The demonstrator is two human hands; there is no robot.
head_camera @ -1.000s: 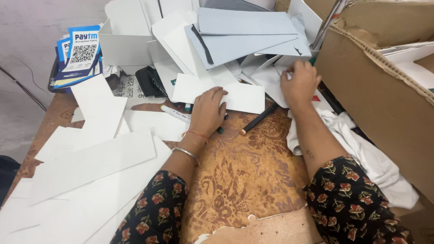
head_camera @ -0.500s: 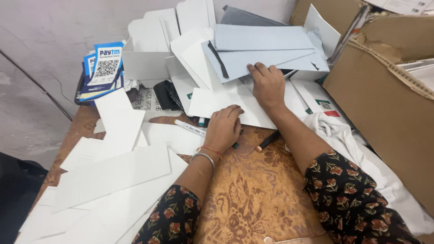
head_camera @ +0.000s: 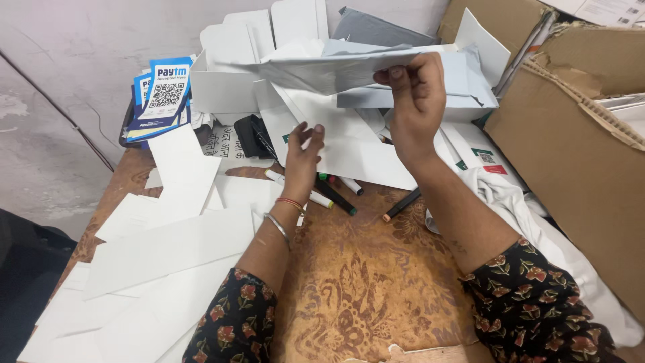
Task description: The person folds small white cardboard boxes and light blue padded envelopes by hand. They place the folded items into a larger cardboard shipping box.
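My right hand (head_camera: pixel 415 101) is raised above the table and pinches the edge of a stack of grey and white sheets (head_camera: pixel 336 67), lifting it off the pile. My left hand (head_camera: pixel 304 156) lies flat on a large white card sheet (head_camera: pixel 359 151) underneath, fingers spread. Several marker pens (head_camera: pixel 336 191) lie on the brown patterned tabletop (head_camera: pixel 363 269) just below that sheet, partly uncovered.
Long white card strips (head_camera: pixel 161 249) cover the table's left side. Small blue and white printed stand cards (head_camera: pixel 164 94) lean at the back left beside folded white boxes (head_camera: pixel 235 60). A large cardboard box (head_camera: pixel 578 148) stands at the right, with white cloth (head_camera: pixel 531 215) below it.
My right hand has taken hold of the grey and white sheets and lifted them up. My left hand stays pressed on the white sheet. The pens under the pile now show.
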